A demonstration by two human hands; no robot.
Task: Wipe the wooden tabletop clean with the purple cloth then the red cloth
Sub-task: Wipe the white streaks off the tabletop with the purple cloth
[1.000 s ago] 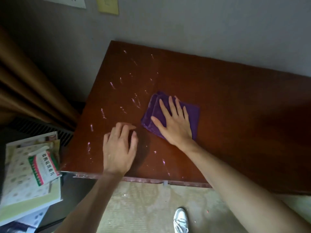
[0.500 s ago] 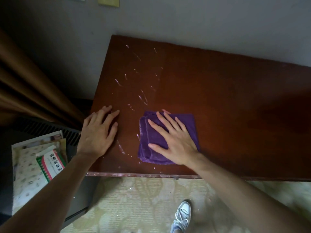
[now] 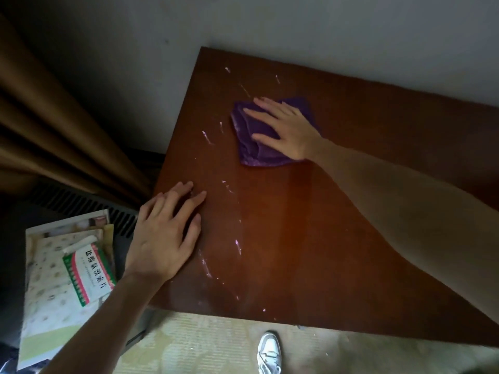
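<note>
The folded purple cloth (image 3: 253, 147) lies on the far left part of the dark wooden tabletop (image 3: 310, 238). My right hand (image 3: 289, 130) presses flat on the cloth with fingers spread and straight. My left hand (image 3: 164, 233) rests flat on the tabletop near its left edge, holding nothing. White streaks and specks (image 3: 232, 190) mark the wood between the two hands and toward the front edge. No red cloth is in view.
A grey wall runs behind the table. Brown curtains (image 3: 54, 130) hang at the left. A stack of papers and a green-and-red box (image 3: 86, 273) sits low at the left. A white shoe (image 3: 270, 352) stands on the pale carpet below the front edge.
My right hand has pushed the purple cloth away from the front edge toward the back of the table. My left hand stays flat near the left edge.
</note>
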